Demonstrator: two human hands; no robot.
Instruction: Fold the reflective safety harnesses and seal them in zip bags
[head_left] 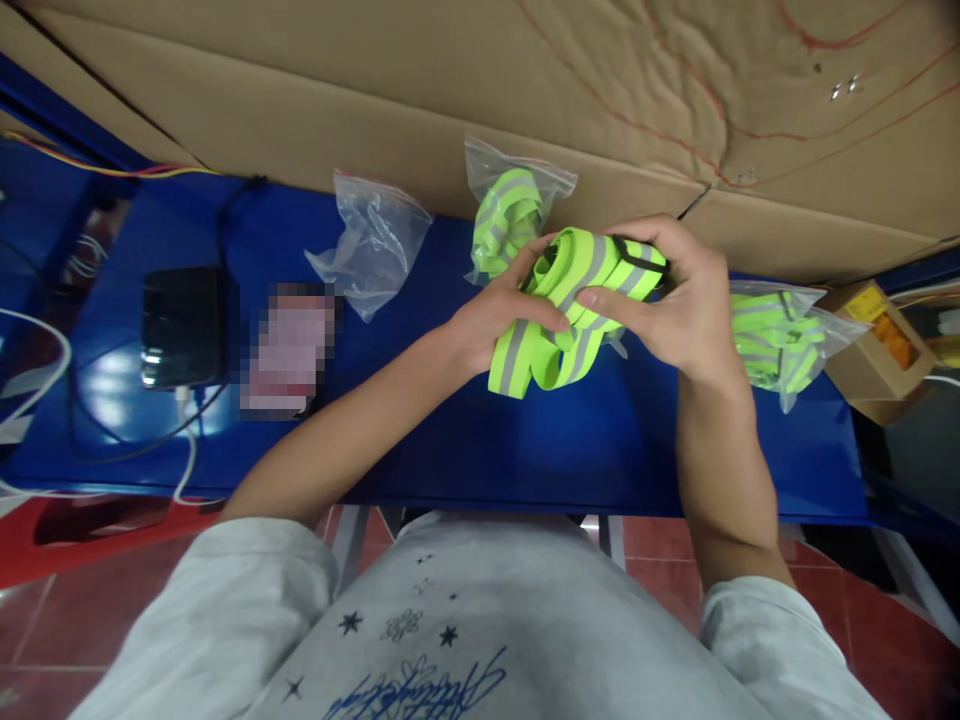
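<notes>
Between my two hands is a bundled neon-yellow reflective strap (581, 270) with grey stripes and a black buckle, held above the blue table. My left hand (501, 312) grips its left side, thumb lying across the folds. On the other side my right hand (679, 290) clasps the end by the buckle, its thumb pressed on the front. A loose length of the strap hangs in loops below. Just behind the hands stands a clear zip bag (510, 215) with a similar yellow strap inside. Some of the fingers are hidden behind the bundle.
An empty clear zip bag (375, 240) lies left of the hands. Farther left are a pixelated phone-like object (289, 350) and a black box (182, 325) with cables. To the right, another bagged strap (780, 340) lies beside a small cardboard box (874, 350). Brown cardboard (375, 80) lines the back.
</notes>
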